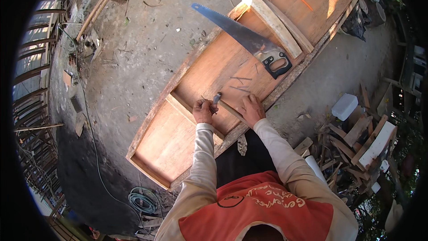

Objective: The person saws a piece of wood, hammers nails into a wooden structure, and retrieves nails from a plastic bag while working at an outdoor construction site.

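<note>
Outdoors on the board (223, 69), my right hand (252, 109) grips the hammer (225, 105), head toward my pinching left hand (204, 110).

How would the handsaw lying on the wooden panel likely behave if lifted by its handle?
The handsaw has a long thin blade, so it would probably flex and wobble. It lies flat, unlikely to roll. Its dark closed-loop handle likely gives a secure grip.
</note>
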Motion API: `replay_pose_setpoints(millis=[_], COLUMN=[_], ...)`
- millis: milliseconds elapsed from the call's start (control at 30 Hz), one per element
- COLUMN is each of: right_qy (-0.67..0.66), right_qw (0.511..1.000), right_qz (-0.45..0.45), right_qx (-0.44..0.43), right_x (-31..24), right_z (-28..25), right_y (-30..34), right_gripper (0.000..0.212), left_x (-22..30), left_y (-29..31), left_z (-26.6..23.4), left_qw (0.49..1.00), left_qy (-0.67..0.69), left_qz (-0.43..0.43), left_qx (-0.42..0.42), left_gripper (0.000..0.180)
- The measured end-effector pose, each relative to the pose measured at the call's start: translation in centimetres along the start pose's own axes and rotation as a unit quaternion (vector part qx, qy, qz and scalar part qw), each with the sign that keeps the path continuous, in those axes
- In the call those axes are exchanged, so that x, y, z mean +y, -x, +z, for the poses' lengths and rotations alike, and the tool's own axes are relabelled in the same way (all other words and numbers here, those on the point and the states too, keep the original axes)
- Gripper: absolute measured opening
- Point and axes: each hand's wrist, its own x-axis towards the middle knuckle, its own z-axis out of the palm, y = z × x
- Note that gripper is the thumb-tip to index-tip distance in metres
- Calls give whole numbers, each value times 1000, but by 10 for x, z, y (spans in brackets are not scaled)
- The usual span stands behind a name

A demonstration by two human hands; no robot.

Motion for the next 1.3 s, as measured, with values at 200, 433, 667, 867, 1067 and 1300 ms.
replay_pose_setpoints(millis=[200, 433, 667, 867, 1067, 1300], right_qy=[106, 131, 174, 127, 3, -294], right_qw=[992, 985, 980, 991, 996, 945], right_qz=[-63, -108, -96, -25, 46, 130], right_qx=[28, 4, -32, -30, -79, 67], right_x=[7, 17, 21, 5, -41, -9], right_z=[-15, 36, 49, 27, -9, -21], right_y=[-74, -67, -65, -53, -11, -42], right_gripper=[51, 23, 22, 28, 27, 31], left_x=[-21, -61, -60, -60, -57, -40], left_y=[29, 21, 18, 21, 11, 12], left_z=[12, 7, 20, 34, 47, 34], left_qw=[984, 977, 979, 980, 970, 951], left_qy=[39, 57, 3, -15, 124, 187], left_qz=[-141, -164, -173, -189, -182, -222], left_qx=[-104, -124, -103, -67, -104, -105], left_gripper=[31, 23, 19, 24, 47, 26])
